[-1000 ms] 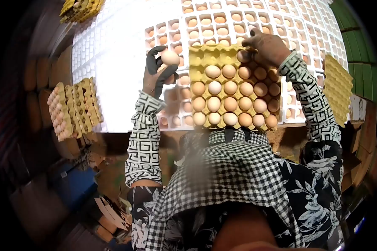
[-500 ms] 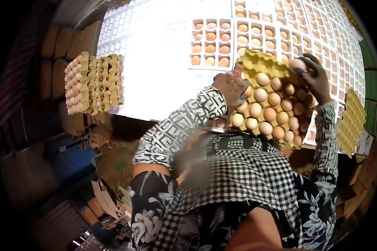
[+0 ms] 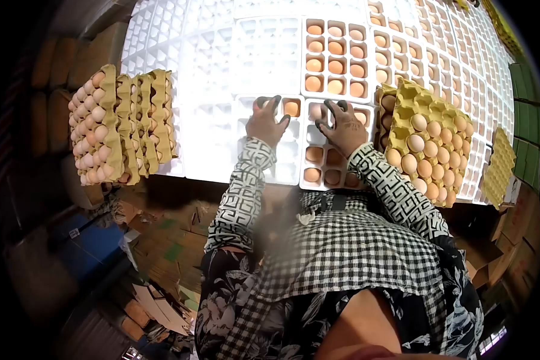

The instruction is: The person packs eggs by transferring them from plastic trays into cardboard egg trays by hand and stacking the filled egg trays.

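My left hand [image 3: 266, 125], in a thin dark-tipped glove, hovers over a white foam egg tray [image 3: 280, 175]. Its thumb and fingers are apart, beside a brown egg [image 3: 291, 108] in a back cell. My right hand [image 3: 345, 128] reaches over the neighbouring foam tray [image 3: 306, 135], fingers spread with no egg visible between them. A pale egg [image 3: 316, 111] lies in a cell by its fingertips and another egg [image 3: 360, 117] sits on its other side. Several eggs, such as a brown egg [image 3: 313, 155], fill the nearer cells. Part of that tray is hidden under my right hand and sleeve.
A yellow pulp tray of eggs [image 3: 431, 148] rests tilted on the right. Stacked pulp trays with eggs [image 3: 93, 129] stand at the left edge. A filled foam tray [image 3: 336, 60] lies behind my hands. An eggless pulp tray [image 3: 499, 165] is at far right.
My left hand has let go of the yellow pulp tray, which now rests farther right. Both hands have moved left over the foam trays. The egg in my right hand is no longer there.
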`<state>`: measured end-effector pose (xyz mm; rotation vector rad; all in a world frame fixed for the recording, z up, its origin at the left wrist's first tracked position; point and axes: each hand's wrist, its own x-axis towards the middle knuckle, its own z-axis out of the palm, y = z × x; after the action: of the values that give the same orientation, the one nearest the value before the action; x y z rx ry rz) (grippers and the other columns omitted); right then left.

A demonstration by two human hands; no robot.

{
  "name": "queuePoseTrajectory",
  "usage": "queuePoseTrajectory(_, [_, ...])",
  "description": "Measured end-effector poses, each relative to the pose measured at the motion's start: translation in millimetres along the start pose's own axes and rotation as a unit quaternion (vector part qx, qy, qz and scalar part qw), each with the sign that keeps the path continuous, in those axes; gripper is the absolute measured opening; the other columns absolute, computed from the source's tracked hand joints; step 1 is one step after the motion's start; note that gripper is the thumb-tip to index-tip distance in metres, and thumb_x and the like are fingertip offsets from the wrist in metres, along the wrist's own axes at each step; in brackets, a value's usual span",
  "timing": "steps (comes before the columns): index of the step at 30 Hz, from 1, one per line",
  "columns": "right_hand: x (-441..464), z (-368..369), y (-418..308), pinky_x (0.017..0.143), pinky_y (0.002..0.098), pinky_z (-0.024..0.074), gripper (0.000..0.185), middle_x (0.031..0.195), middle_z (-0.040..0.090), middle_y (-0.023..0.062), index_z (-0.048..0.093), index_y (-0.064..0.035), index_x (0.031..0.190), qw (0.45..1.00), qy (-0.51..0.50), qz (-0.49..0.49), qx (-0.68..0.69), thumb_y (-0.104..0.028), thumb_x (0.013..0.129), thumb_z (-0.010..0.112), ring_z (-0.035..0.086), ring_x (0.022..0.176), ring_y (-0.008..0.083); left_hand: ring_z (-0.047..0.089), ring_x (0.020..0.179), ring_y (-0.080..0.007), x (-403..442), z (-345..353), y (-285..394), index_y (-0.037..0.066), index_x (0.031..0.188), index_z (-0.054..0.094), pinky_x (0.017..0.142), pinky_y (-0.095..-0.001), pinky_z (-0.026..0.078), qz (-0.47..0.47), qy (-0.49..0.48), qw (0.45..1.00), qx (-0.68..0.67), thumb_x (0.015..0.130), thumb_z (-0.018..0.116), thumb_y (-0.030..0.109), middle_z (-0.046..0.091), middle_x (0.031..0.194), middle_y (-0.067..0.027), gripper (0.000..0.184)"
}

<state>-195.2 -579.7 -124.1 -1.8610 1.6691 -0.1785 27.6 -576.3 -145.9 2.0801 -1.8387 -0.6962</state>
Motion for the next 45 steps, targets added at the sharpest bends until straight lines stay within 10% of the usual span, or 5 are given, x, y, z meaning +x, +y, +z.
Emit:
queuePoseTrajectory(6, [-22,37,-4,0.103,0.0506,0.039,0.052,0.136,0.046,0.0171,0.051,-0.0147,0.134,0.961,0.053,-0.251,-0.1,-0.022,0.084,0.065,0.047,0.124,0.0372,0.064,0.089,-0.0168,-9,2,-54,-0.001,0.119,0.06,0.08,-0.0309,0.054,-0.176,0.093,0.818,-0.539,0.089,0.071,0.021,0.063,0.118,-0.0114,0.039])
queuePoseTrajectory(11, [-39,27,-11,0.109,0.0581,0.0294,0.066,0.144,0.039,0.0159,0.045,-0.018,0.141,0.967,0.004,-0.231,-0.103,-0.031,0.08,0.068,0.036,0.133,0.0416,0.054,0.108,-0.0329,22,23,-63,0.003,0.107,0.065,0.093,-0.0446,0.046,0.129,0.307,0.934,0.133,0.088,0.064,0.02,0.061,0.109,-0.0167,0.026])
queuePoseTrajectory(25, [-47,-194,182,0.085,0.0431,0.0494,0.031,0.103,0.058,0.0119,0.067,-0.0106,0.1,0.983,0.072,-0.04,-0.166,-0.025,0.074,0.073,0.062,0.093,0.0334,0.052,0.121,-0.0345,33,41,217,0.012,0.123,0.063,0.108,-0.0483,0.037,0.463,0.008,0.886,-0.025,0.075,0.077,0.033,0.062,0.125,-0.0089,0.055])
queuePoseTrajectory(35, [-76,-293,275,0.086,0.0306,0.0515,0.042,0.114,0.064,0.0049,0.063,-0.0054,0.119,0.88,0.097,-0.063,0.46,-0.022,0.081,0.07,0.06,0.098,0.0126,0.062,0.108,-0.0274,40,93,292,0.009,0.13,0.055,0.1,-0.0429,0.048,0.262,-0.182,0.908,-0.27,0.078,0.076,0.017,0.064,0.117,-0.0125,0.057])
queuePoseTrajectory(45, [-38,-287,243,0.087,0.0334,0.0532,0.031,0.105,0.068,0.0053,0.071,-0.0145,0.102,0.983,-0.117,-0.043,-0.134,-0.03,0.076,0.074,0.066,0.099,0.0217,0.06,0.113,-0.0309,-13,43,324,-0.005,0.122,0.051,0.094,-0.0395,0.056,-0.086,-0.226,0.616,-0.749,0.093,0.058,0.002,0.058,0.125,-0.0181,0.031])
